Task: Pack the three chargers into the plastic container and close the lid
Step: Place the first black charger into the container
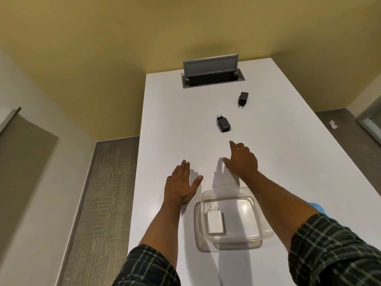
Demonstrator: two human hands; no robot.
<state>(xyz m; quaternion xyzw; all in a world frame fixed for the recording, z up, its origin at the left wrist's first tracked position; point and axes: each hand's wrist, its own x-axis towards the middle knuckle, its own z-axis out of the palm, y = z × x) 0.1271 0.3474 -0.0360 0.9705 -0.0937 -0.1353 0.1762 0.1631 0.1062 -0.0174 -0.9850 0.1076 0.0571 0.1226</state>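
A clear plastic container stands near the front of the white table, and a white charger lies inside it at the left. One black charger lies flat on the table beyond my hands. A second black charger rests farther back to the right. My right hand hovers open, fingers spread, a short way in front of the nearer black charger. To the left of the container, my left hand lies open on the table. Neither hand holds anything.
A grey cable hatch with its flap raised sits at the table's far end. A blue object peeks out by my right sleeve. The table's left edge runs close to my left hand; floor lies on both sides.
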